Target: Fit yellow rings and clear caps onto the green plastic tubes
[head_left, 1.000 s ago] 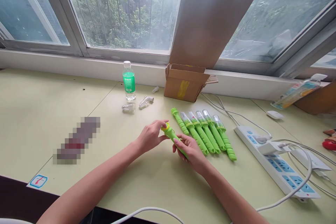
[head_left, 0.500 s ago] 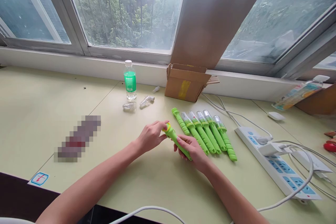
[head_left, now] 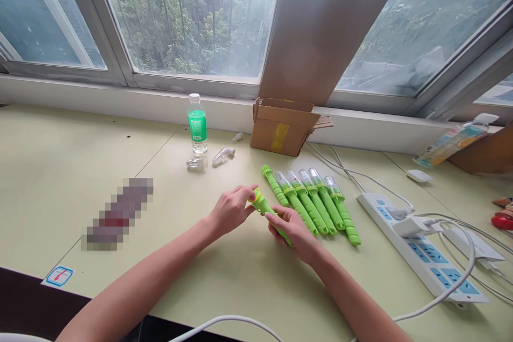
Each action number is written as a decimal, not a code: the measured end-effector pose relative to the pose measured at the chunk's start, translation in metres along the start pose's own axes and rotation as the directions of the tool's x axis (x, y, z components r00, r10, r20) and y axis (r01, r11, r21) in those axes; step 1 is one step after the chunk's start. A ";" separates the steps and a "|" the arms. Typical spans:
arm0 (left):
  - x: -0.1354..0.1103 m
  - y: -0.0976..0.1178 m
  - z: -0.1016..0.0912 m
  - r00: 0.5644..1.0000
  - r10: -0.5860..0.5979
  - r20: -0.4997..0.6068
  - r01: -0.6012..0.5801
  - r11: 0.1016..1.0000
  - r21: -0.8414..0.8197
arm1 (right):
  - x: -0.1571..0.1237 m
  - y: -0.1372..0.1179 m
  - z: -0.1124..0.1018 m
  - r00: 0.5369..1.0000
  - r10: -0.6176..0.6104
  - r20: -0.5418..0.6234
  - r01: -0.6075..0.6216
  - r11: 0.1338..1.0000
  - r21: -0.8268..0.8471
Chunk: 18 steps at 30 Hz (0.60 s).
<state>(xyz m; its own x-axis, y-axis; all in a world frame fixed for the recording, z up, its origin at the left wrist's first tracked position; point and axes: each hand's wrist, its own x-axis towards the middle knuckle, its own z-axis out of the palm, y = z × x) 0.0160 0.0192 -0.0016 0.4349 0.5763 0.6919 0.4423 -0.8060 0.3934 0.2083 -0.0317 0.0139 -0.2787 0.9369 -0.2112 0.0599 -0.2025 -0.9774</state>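
Observation:
Both hands hold one green plastic handle (head_left: 262,206) just above the pale green table (head_left: 80,171). My left hand (head_left: 231,209) pinches its upper end, where a yellow and red part shows. My right hand (head_left: 292,230) is wrapped round its lower shaft. Just right of it, a row of several like green handles (head_left: 316,204) lies on the table, most with clear caps at the far end. Two loose clear caps (head_left: 210,160) lie farther back beside a water bottle (head_left: 196,124) with a green label.
An open cardboard box (head_left: 281,125) stands against the window ledge. A white power strip (head_left: 420,248) with plugs and cables lies at the right, and a white cable crosses the near edge. A blurred patch lies at the left, and a small sticker marks the table's near-left corner.
Hardly anything differs. My left fingers have shifted slightly on the handle's upper end, and the view has wobbled a little.

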 end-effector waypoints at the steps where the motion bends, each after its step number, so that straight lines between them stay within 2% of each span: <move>1: 0.000 0.000 0.001 1.000 0.005 -0.013 -0.005 1.000 0.001 | 0.000 0.000 0.000 1.000 -0.002 -0.007 0.002 1.000 0.005; 6: -0.001 0.000 0.001 0.998 0.020 -0.059 -0.019 1.000 0.014 | 0.000 0.003 0.001 1.000 -0.012 0.002 0.012 0.998 0.058; 18: -0.001 0.004 0.001 0.996 0.069 -0.047 -0.064 0.993 0.099 | 0.001 0.001 -0.001 0.995 -0.078 0.063 0.077 0.997 0.026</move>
<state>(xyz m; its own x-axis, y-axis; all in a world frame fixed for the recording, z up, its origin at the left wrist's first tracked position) 0.0179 0.0157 -0.0011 0.4267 0.5122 0.7453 0.4892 -0.8239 0.2861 0.2086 -0.0311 0.0123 -0.3424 0.9300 -0.1338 0.0138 -0.1374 -0.9904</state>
